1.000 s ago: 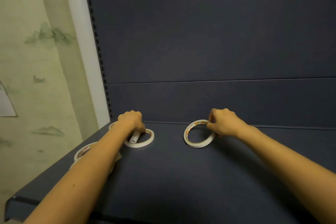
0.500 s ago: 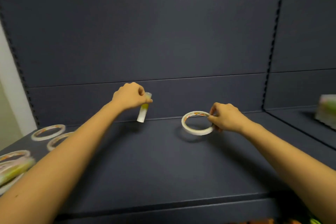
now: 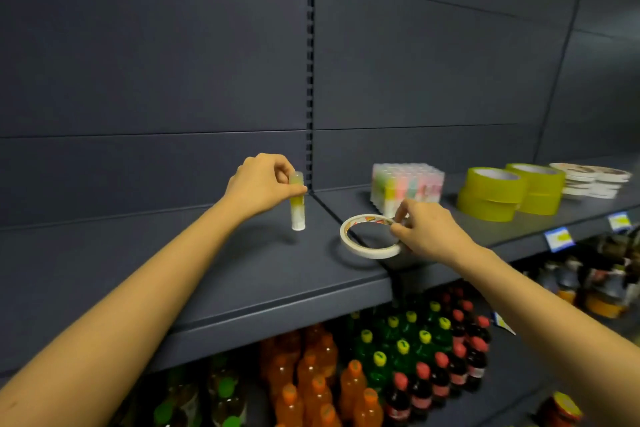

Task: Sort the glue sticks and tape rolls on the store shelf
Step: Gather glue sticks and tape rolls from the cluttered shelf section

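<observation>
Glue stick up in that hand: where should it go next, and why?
Probably a short carry to the right, setting it down beside the wrapped pack of sticks. The left hand pinches the glue stick upright over the shelf, and that pack looks like the only matching group in sight.

You hold one glue stick (image 3: 297,204) upright in your left hand (image 3: 259,184), clear cap up and white base down, over the left bay of the shelf (image 3: 277,270). Your right hand (image 3: 429,232) pinches a thin white tape roll (image 3: 372,253), tilted, over the seam between bays. On the right bay stand a pack of pastel glue sticks (image 3: 408,185), then two stacks of wide yellow tape rolls (image 3: 491,194), then a low stack of thin white tape rolls (image 3: 588,180) furthest right.
</observation>
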`<state>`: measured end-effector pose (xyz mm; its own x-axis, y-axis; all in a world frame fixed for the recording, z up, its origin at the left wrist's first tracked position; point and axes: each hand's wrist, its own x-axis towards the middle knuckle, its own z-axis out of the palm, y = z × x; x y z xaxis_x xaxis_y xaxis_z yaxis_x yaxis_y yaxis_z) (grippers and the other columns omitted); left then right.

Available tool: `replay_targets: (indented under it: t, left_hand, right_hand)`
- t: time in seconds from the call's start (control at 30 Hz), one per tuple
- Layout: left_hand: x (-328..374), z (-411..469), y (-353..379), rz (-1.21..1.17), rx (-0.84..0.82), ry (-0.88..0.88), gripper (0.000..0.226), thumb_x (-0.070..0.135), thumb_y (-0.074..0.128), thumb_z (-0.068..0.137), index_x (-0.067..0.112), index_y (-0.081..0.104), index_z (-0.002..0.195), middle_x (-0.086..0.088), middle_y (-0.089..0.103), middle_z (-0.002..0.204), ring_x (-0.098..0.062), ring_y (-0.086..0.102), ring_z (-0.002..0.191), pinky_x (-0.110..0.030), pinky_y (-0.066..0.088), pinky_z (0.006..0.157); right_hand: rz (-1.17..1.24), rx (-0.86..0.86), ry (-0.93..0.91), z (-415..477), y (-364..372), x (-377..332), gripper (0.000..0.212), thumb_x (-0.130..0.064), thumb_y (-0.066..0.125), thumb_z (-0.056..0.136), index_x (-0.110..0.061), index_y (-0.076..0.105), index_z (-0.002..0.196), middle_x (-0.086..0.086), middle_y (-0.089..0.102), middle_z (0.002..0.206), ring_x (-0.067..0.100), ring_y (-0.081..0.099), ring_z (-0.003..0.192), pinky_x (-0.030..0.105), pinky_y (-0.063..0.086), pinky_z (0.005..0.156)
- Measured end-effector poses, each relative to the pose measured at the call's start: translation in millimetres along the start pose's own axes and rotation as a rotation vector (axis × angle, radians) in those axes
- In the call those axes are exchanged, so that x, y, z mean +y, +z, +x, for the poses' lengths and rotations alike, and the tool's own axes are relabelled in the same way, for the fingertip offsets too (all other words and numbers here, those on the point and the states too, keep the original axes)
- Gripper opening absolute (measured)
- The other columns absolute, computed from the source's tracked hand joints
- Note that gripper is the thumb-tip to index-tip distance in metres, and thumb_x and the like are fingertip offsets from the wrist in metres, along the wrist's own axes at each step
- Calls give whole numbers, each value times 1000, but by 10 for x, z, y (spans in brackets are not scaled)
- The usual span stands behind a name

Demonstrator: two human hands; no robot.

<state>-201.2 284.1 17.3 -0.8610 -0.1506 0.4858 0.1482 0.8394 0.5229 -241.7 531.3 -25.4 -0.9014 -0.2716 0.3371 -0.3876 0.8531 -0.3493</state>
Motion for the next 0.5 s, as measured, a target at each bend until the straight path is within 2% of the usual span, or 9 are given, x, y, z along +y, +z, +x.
replay_targets:
  t: [0.13, 0.27, 0.4, 0.5]
  left_hand:
    - [525, 31, 640, -31, -21, 59, 18, 32, 76, 71, 22, 64, 81, 8, 62, 73, -17, 59, 75, -35, 52, 75]
    - [928, 141, 1107, -7, -28, 130, 15, 35, 74, 73, 26, 64, 80, 10, 62, 80, -16, 56, 76, -29, 46, 69]
    - [1194, 296, 1438, -52, 12, 167, 8, 31, 71, 75, 25, 67, 79, 9, 65, 80, -15, 55, 72, -25, 39, 65]
    - [1307, 419, 1635, -37, 60, 195, 7, 31, 68, 76, 26, 66, 82, 16, 61, 77, -12, 54, 73, -25, 37, 66]
  right_hand:
    - [-59, 63, 44, -134, -227, 662, 19, -26, 56, 87, -10, 59, 97, 14, 68, 100, 34, 58, 100, 35, 41, 73]
    - [-61, 106, 83, -239, -429, 1146, 18, -27, 56, 88, -10, 58, 94, 14, 70, 94, 33, 60, 97, 35, 40, 72]
    - [-28, 113, 113, -288, -566, 1485, 15, -24, 55, 88, -10, 55, 92, 14, 70, 87, 33, 62, 90, 39, 48, 75]
    - [-36, 110, 113, -264, -639, 1698, 15, -24, 55, 88, -10, 55, 92, 11, 70, 82, 31, 62, 85, 40, 48, 77]
